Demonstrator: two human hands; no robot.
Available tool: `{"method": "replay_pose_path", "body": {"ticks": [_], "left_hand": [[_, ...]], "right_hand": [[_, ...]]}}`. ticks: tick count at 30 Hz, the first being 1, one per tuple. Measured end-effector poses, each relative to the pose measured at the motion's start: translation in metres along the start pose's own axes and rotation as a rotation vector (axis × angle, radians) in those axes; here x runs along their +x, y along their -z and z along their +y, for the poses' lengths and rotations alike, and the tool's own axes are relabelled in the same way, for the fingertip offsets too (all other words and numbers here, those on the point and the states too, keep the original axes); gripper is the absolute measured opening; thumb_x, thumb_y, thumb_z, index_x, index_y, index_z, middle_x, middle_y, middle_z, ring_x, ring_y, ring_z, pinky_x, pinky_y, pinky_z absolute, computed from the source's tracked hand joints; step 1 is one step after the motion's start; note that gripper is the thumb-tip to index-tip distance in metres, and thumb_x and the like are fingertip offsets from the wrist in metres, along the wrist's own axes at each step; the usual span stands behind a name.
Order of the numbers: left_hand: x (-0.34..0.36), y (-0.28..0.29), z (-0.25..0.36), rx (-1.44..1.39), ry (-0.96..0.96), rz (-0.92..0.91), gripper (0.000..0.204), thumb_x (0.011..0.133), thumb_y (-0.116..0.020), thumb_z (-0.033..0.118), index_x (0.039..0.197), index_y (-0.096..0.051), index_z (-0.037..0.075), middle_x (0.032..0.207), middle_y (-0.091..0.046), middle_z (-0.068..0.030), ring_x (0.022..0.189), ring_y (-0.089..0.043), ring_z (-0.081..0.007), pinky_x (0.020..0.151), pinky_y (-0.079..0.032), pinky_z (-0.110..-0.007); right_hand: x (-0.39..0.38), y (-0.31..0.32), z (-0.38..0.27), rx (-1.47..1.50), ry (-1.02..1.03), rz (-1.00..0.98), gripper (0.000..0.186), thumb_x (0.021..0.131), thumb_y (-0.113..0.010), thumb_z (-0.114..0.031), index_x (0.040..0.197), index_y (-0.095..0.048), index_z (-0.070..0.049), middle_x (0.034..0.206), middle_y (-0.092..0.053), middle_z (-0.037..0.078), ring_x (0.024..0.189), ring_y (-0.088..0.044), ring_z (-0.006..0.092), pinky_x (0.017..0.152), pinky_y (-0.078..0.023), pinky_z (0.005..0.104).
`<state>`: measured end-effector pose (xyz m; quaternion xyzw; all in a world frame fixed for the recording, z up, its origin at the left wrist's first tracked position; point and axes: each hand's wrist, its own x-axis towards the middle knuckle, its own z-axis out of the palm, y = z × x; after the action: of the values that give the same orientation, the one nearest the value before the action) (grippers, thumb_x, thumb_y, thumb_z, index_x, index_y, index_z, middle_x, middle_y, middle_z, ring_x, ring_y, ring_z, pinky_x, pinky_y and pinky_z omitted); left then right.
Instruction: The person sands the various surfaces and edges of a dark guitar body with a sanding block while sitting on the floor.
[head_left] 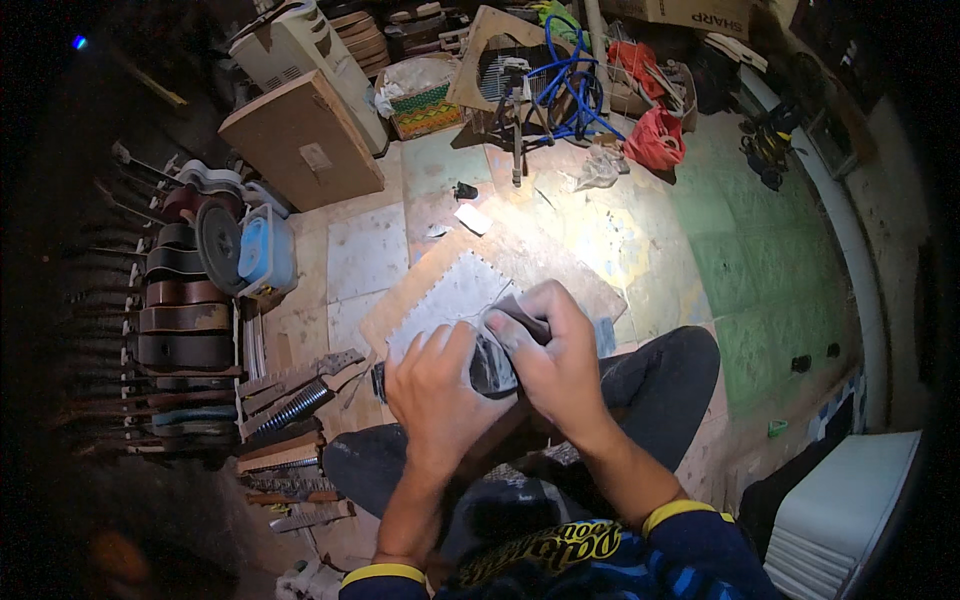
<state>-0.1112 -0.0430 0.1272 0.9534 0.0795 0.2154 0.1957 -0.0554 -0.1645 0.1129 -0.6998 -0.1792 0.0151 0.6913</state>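
Observation:
My left hand (432,375) is closed round a small dark, glossy piece (492,368) smeared with pale dust; its exact kind I cannot make out. Pinched in my right hand (562,345) is a folded dark sheet that looks like sandpaper (527,318), close against the piece. Both hands are coated in whitish powder and meet above my lap. Just beyond them lies a pale, dusty foam mat (450,290) with toothed edges, on a tan board (585,275) on the floor.
Saws (290,410) and other hand tools lie left of my knee. Guitar bodies (185,320) line the left side, beside a clear bin with a blue container (258,255). Ahead are a wooden panel (300,145), a blue hose (575,90) and red bags (655,138). A white stool (850,495) stands right.

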Motion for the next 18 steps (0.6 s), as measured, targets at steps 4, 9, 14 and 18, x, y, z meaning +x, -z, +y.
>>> {"method": "replay_pose_path", "body": {"ticks": [4,9,14,18], "left_hand": [[0.002,0.006,0.001,0.040,0.014,-0.032,0.038,0.062,-0.081,0.035,0.079,-0.056,0.010,0.076,-0.058,-0.0090,0.076,-0.061,-0.0334,0.067,-0.042,-0.045],[-0.002,0.003,-0.002,0.037,0.029,0.017,0.039,0.061,-0.081,0.035,0.079,-0.056,0.010,0.076,-0.059,-0.0089,0.076,-0.061,-0.0335,0.068,-0.042,-0.045],[-0.007,-0.003,0.000,-0.005,0.006,0.022,0.040,0.060,-0.081,0.035,0.079,-0.056,0.010,0.077,-0.060,-0.0093,0.077,-0.061,-0.0338,0.069,-0.041,-0.044],[-0.009,0.000,-0.008,0.051,0.052,0.041,0.043,0.058,-0.083,0.036,0.079,-0.057,0.009,0.077,-0.060,-0.0100,0.076,-0.061,-0.0344,0.069,-0.040,-0.044]], "right_hand": [[-0.021,0.004,0.000,-0.071,0.164,-0.007,0.018,0.088,-0.073,-0.003,0.086,-0.056,-0.003,0.081,-0.056,0.002,0.076,-0.051,0.0074,0.069,-0.044,0.0255],[-0.017,-0.001,-0.012,-0.045,-0.045,0.014,0.020,0.089,-0.074,-0.007,0.083,-0.055,-0.003,0.076,-0.053,0.001,0.072,-0.046,0.0074,0.065,-0.042,0.0272],[-0.010,0.000,-0.002,-0.095,-0.070,0.082,0.019,0.090,-0.074,-0.012,0.087,-0.058,-0.001,0.077,-0.056,0.003,0.073,-0.048,0.0085,0.065,-0.043,0.0276],[-0.026,-0.006,-0.004,-0.018,-0.047,0.041,0.023,0.089,-0.074,-0.016,0.089,-0.058,0.001,0.081,-0.061,0.017,0.072,-0.061,0.0283,0.066,-0.047,0.0395]]}}
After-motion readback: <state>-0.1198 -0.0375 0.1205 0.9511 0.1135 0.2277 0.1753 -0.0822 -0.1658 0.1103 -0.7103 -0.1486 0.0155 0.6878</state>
